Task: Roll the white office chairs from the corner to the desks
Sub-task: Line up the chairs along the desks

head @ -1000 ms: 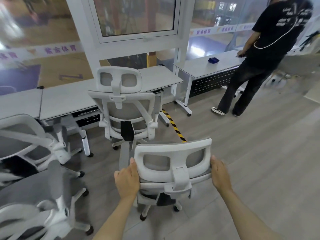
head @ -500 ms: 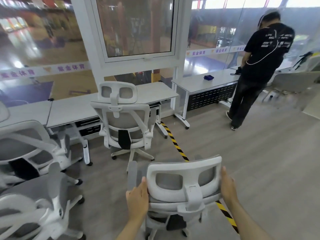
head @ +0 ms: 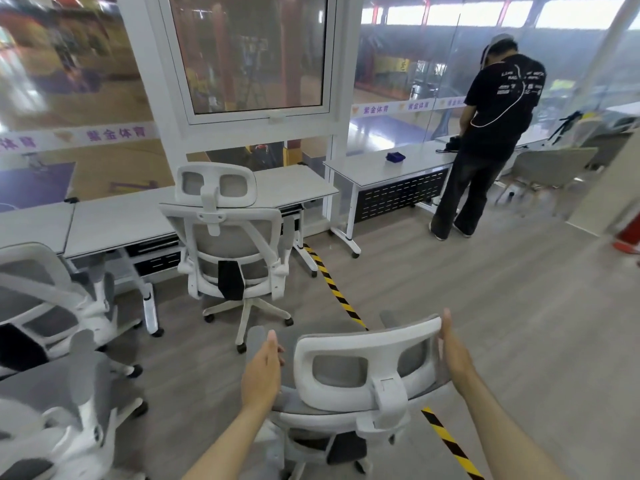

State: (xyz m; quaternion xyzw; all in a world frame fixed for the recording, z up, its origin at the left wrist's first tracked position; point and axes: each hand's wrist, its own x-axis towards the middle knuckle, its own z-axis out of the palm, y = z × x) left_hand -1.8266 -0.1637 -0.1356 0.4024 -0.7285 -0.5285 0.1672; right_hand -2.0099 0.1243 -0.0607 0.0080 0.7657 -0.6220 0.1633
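Note:
A white office chair with grey mesh stands just in front of me, its headrest point(head: 346, 344) facing me, over the yellow-black floor tape point(head: 334, 291). My left hand point(head: 261, 372) is flat with straight fingers, a small gap away from the headrest's left side. My right hand point(head: 453, 351) lies flat with straight fingers against the headrest's right edge. A second white chair point(head: 225, 237) is parked at the middle desk point(head: 114, 220). Another white desk point(head: 374, 169) stands further right by the window.
Two more white chairs point(head: 45, 299) point(head: 59, 407) crowd the left side. A person in black point(head: 495, 133) stands at the right desk, which carries a small blue object point(head: 395, 156). Bare wooden floor spreads to the right point(head: 502, 306).
The chair in front has rolled rightward onto the floor tape. My left hand has come off the headrest's side and both hands have flattened. My view has lifted.

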